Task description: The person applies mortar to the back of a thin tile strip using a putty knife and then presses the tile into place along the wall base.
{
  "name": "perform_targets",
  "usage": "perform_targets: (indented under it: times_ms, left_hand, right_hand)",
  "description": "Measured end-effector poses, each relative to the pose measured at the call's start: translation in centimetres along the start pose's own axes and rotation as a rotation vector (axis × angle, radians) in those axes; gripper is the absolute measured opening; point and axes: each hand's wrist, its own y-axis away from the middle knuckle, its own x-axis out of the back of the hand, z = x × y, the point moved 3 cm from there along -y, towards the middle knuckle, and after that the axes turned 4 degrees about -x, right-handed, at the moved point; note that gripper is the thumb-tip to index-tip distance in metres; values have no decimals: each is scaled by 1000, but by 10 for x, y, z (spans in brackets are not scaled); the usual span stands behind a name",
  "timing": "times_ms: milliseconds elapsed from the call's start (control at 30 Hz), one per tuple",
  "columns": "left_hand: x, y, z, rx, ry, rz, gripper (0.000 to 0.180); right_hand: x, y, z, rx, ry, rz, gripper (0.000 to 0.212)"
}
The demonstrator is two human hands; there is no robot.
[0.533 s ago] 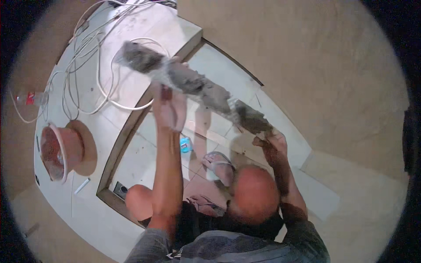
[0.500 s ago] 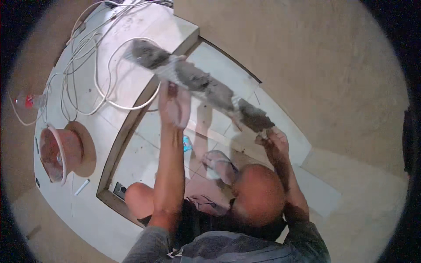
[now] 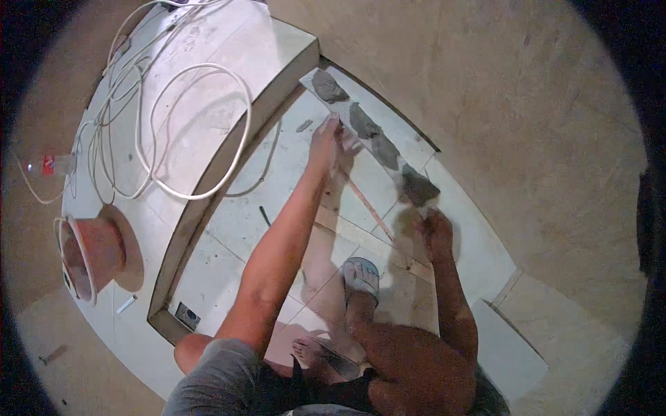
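Note:
A long, narrow tile strip (image 3: 346,104) slants from the far middle down toward the right, with several lumps of wet grey mortar (image 3: 386,150) along its upward face. My left hand (image 3: 329,136) is at its left edge near the far end, fingers closed on that edge. At the near end, my right hand (image 3: 434,234) grips the strip just below the last lump. The strip lies low, close to the tiled floor beside the right-hand border; whether it touches the floor I cannot tell. A thin reddish stick (image 3: 368,206) rests on the tiles between my hands.
A white cable (image 3: 248,111) lies coiled over the raised white ledge (image 3: 270,52) at left. Also there are a reddish bucket (image 3: 107,251), tilted in view, a clear bottle (image 3: 64,164) and a small white stick (image 3: 127,304). My sandalled foot (image 3: 361,279) stands on the tiles near a square drain (image 3: 186,316).
Both hands have lowered the mortar-covered strip, and its far end has swung right, away from the ledge. My left hand has moved right and farther away. The view has shifted a little.

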Motion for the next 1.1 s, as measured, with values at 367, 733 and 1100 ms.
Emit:
perform_targets:
  times_ms: [367, 733, 1100]
  left_hand:
    - [-26, -69, -41, 101, 82, 234, 28]
    - [0, -125, -36, -276, -910, 285, 38]
    - [-15, -118, -5, -121, -1043, 441, 54]
  right_hand:
    - [-7, -88, 68, 3, -283, 10, 15]
    - [-19, -133, 91, 78, -386, -49, 21]
    - [-13, -123, 70, 147, -528, -88, 22]
